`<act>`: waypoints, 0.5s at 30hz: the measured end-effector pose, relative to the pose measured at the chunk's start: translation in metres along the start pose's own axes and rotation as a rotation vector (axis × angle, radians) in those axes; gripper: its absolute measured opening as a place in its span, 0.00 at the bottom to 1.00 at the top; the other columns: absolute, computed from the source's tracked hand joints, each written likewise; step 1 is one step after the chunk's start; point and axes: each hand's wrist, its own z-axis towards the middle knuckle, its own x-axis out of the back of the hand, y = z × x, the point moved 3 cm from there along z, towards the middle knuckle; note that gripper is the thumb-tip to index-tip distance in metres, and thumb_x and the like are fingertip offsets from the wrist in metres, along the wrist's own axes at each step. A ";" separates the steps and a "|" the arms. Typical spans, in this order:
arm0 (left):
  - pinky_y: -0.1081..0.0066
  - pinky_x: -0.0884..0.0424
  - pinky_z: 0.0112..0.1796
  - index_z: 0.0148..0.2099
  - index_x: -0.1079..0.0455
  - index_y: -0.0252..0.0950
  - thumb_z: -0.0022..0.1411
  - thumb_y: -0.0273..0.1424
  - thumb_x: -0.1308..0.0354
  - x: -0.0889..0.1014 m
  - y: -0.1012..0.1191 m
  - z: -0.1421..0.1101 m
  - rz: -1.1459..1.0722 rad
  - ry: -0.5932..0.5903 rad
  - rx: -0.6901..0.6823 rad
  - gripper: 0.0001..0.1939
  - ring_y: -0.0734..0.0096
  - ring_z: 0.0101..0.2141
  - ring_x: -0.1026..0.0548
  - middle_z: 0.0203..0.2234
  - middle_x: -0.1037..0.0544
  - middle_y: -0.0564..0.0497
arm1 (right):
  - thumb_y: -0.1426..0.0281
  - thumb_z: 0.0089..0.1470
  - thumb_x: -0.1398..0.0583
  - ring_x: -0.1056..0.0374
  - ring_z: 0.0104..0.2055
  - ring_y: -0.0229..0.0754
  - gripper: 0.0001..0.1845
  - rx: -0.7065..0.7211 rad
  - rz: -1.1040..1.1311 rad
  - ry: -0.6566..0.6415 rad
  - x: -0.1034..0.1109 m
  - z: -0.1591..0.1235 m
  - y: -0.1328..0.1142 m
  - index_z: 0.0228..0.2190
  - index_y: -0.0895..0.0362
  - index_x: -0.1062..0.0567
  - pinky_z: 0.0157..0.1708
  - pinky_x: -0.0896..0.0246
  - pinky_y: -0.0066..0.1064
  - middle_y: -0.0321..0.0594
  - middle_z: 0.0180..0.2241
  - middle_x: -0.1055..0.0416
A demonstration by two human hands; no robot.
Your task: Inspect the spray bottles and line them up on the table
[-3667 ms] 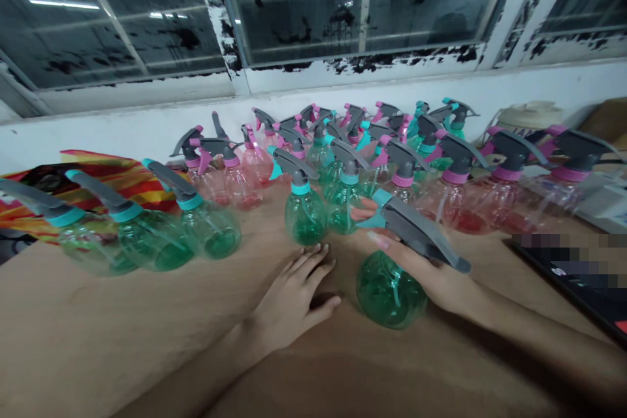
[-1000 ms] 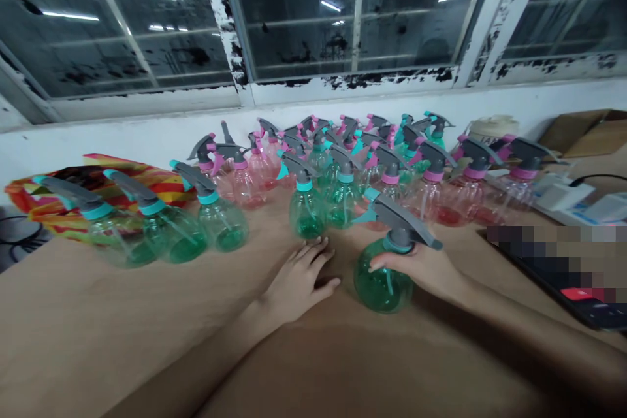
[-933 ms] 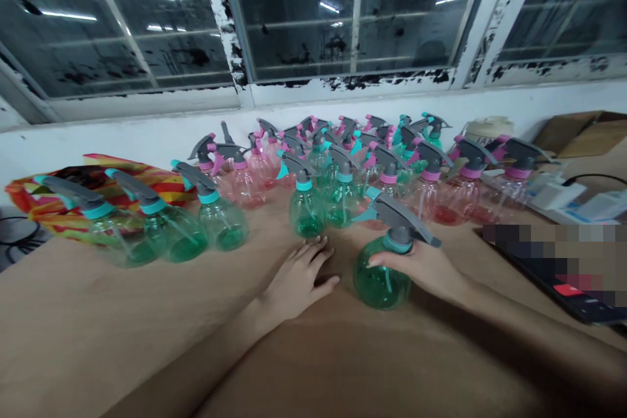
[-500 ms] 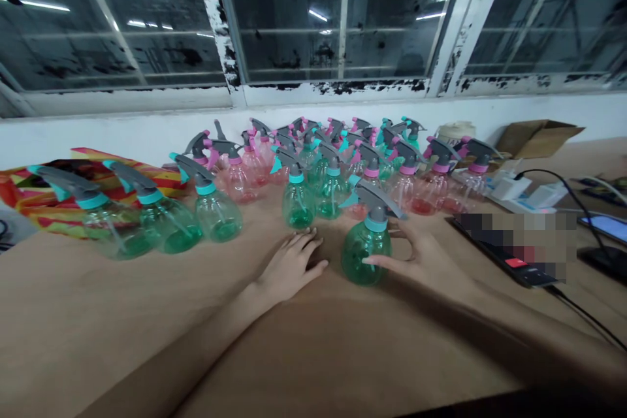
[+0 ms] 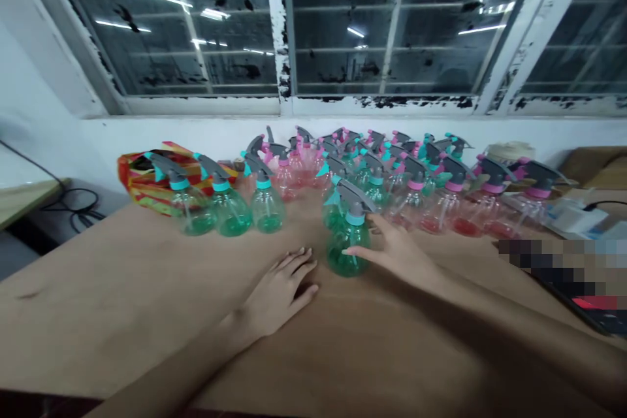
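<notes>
My right hand (image 5: 399, 251) is wrapped round a green spray bottle (image 5: 347, 251) from its right side, thumb across the front. The bottle is see-through with a teal collar and a grey trigger head, and it stands about upright. My left hand (image 5: 279, 294) lies flat on the wooden table (image 5: 147, 313), fingers stretched out, a little left of that bottle and holding nothing. Three green spray bottles (image 5: 232, 212) stand in a row to the left. Right behind the held one, another green spray bottle (image 5: 330, 212) is partly hidden.
Several pink spray bottles (image 5: 448, 209) and green ones crowd the back of the table. A red-and-yellow bag (image 5: 132, 176) lies at the back left. On the right are a phone-like device (image 5: 553, 290), white plugs (image 5: 578, 215) and a cardboard box (image 5: 597, 166). Windows rise behind.
The view has turned to the left, so things sit farther right in the picture. Relative to the other bottles, the held spray bottle has moved left with my right hand. My left hand stays flat.
</notes>
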 end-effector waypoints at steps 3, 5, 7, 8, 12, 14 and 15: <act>0.58 0.44 0.57 0.59 0.39 0.34 0.68 0.38 0.52 0.006 -0.014 -0.022 0.020 0.015 0.063 0.21 0.61 0.58 0.40 0.59 0.37 0.45 | 0.47 0.46 0.41 0.30 0.46 0.56 0.35 0.030 -0.028 -0.021 -0.022 0.021 -0.015 0.48 0.57 0.34 0.40 0.34 0.46 0.49 0.45 0.27; 0.58 0.44 0.57 0.59 0.39 0.34 0.68 0.38 0.52 0.010 -0.022 -0.033 0.029 0.022 0.101 0.21 0.61 0.58 0.40 0.59 0.37 0.45 | 0.47 0.47 0.42 0.30 0.45 0.55 0.36 0.046 -0.043 -0.021 -0.035 0.034 -0.023 0.49 0.59 0.35 0.39 0.34 0.44 0.51 0.45 0.28; 0.58 0.44 0.57 0.59 0.39 0.33 0.67 0.39 0.52 0.013 -0.026 -0.042 0.027 0.027 0.127 0.22 0.61 0.58 0.40 0.58 0.37 0.44 | 0.47 0.48 0.43 0.31 0.46 0.56 0.36 0.057 -0.076 -0.007 -0.046 0.047 -0.030 0.50 0.59 0.35 0.40 0.35 0.44 0.52 0.46 0.29; 0.58 0.44 0.57 0.59 0.39 0.33 0.67 0.39 0.52 0.015 -0.028 -0.044 0.025 0.029 0.134 0.22 0.61 0.58 0.40 0.58 0.37 0.44 | 0.47 0.48 0.43 0.33 0.48 0.57 0.35 0.060 -0.098 0.004 -0.050 0.052 -0.032 0.50 0.60 0.34 0.41 0.35 0.44 0.53 0.47 0.30; 0.58 0.44 0.57 0.59 0.39 0.33 0.67 0.38 0.51 0.017 -0.028 -0.049 0.014 0.020 0.142 0.22 0.60 0.58 0.41 0.59 0.37 0.45 | 0.48 0.49 0.44 0.39 0.53 0.62 0.35 0.053 -0.204 0.055 -0.059 0.068 -0.038 0.49 0.63 0.32 0.46 0.40 0.49 0.57 0.48 0.32; 0.58 0.44 0.57 0.58 0.38 0.33 0.67 0.38 0.51 0.018 -0.027 -0.049 0.017 0.013 0.145 0.22 0.60 0.58 0.41 0.59 0.37 0.44 | 0.47 0.49 0.44 0.40 0.53 0.63 0.35 0.039 -0.246 0.064 -0.061 0.074 -0.039 0.49 0.62 0.32 0.44 0.39 0.49 0.56 0.48 0.32; 0.58 0.44 0.57 0.58 0.38 0.32 0.67 0.38 0.51 0.018 -0.027 -0.049 0.021 0.011 0.147 0.22 0.60 0.58 0.40 0.59 0.37 0.44 | 0.47 0.49 0.44 0.38 0.52 0.63 0.35 0.030 -0.262 0.064 -0.062 0.077 -0.039 0.48 0.61 0.31 0.43 0.38 0.48 0.56 0.48 0.32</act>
